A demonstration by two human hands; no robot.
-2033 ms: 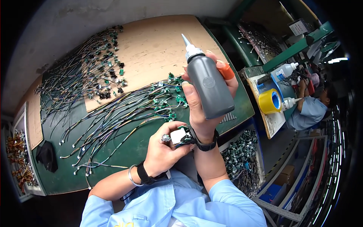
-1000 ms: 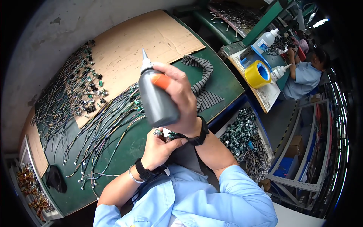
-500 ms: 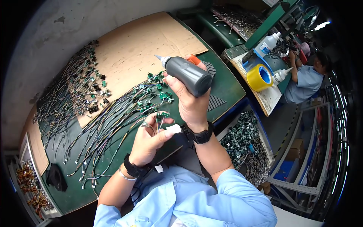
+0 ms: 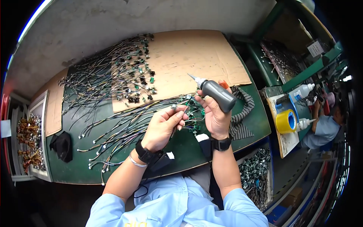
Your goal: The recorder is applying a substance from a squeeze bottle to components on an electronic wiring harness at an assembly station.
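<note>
Your right hand (image 4: 214, 115) is wrapped around a dark grey squeeze bottle (image 4: 218, 95), held nearly flat above the table (image 4: 113, 166), its thin white nozzle pointing left and slightly up over the brown cardboard sheet (image 4: 189, 56). An orange cap shows just behind your fingers.

Your left hand (image 4: 163, 126) is pinched shut on a small metal-tipped connector (image 4: 174, 107) at the end of a wire, raised just left of the bottle hand; the two hands sit close but apart. (Whether the nozzle touches the connector: no, a clear gap shows.)

Under both hands, loose wire harnesses (image 4: 124, 125) with green and black plugs fan across the green table and onto the cardboard. A black corrugated sleeve (image 4: 244, 104) lies just right of your right hand. Farther right, a yellow tape roll (image 4: 286, 121) and a white bottle (image 4: 302, 90) sit on a side bench, near another person's sleeve (image 4: 321, 130).
</note>
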